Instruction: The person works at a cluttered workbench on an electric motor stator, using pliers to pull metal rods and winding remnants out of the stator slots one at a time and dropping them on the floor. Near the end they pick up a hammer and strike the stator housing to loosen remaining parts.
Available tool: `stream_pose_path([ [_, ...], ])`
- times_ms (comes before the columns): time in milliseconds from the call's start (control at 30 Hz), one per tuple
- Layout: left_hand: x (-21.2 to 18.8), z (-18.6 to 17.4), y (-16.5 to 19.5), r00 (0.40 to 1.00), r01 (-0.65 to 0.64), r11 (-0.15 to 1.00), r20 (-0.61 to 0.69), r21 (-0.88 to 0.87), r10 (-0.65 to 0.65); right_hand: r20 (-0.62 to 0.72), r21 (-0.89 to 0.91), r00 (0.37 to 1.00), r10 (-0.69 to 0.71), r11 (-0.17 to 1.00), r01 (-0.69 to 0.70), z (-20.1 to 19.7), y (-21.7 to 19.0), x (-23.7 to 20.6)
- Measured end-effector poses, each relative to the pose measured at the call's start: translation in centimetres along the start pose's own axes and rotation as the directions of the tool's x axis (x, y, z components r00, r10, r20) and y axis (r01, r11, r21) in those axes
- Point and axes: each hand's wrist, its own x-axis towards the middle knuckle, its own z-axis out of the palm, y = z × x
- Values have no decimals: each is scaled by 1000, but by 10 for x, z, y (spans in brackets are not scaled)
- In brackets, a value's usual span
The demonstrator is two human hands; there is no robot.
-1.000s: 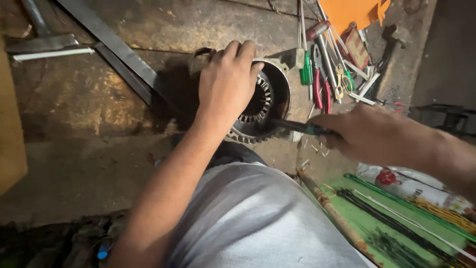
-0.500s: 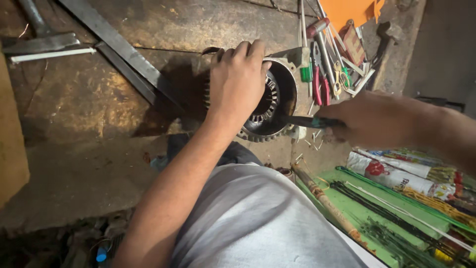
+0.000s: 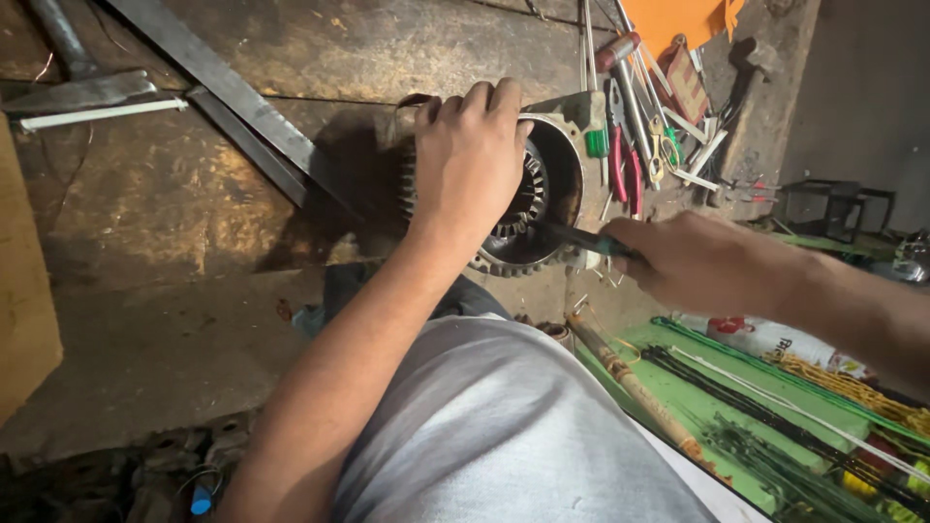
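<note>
Left hand (image 3: 472,160) is clamped flat over the finned round metal motor housing (image 3: 542,194); right hand (image 3: 702,263) grips a dark-handled tool (image 3: 581,238) poking into its slotted core.

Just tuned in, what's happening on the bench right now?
A person is working on a finned electric motor stator lying on its side on a worn workbench. The left hand grips the top of the housing, steadying it. The right hand holds a dark-handled tool with its tip inside the bore. Pliers and screwdrivers lie beyond.
</note>
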Motion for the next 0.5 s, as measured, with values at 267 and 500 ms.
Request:
stream_pose_path([
  [267, 1, 3, -1, 999, 1, 999, -42, 44, 1, 95, 244, 983, 155, 954, -174, 8, -24, -10],
  [500, -2, 5, 1, 1000, -10, 995, -24, 96, 12, -352, 263, 936, 17, 961, 82, 38, -19, -13],
])
